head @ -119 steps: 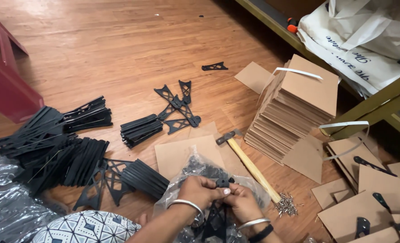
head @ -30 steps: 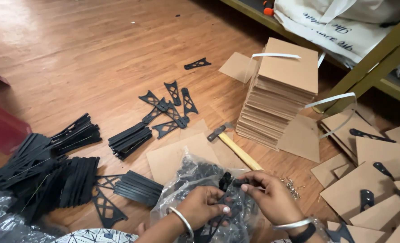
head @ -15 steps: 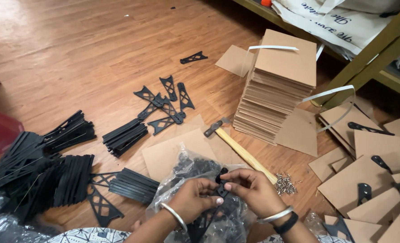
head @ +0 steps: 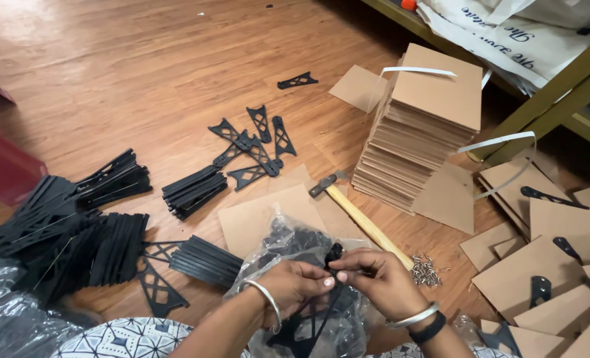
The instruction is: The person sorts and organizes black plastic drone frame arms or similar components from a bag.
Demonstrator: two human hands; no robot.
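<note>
Hands meet over the clear plastic bag [head: 288,245] on the floor: left hand [head: 293,285] and right hand [head: 381,282] each pinch a black bracket [head: 331,262]. Step in hand: separating it; next needs a clean pull free.

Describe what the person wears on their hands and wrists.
Both forearms are bare, no sleeves or gloves. The left hand has a thin silver bangle at the wrist. The right hand has a silver bangle plus a black band.

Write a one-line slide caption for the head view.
Both hands, left hand and right hand, pinch a black bracket over a clear plastic bag beside a hammer.
</note>
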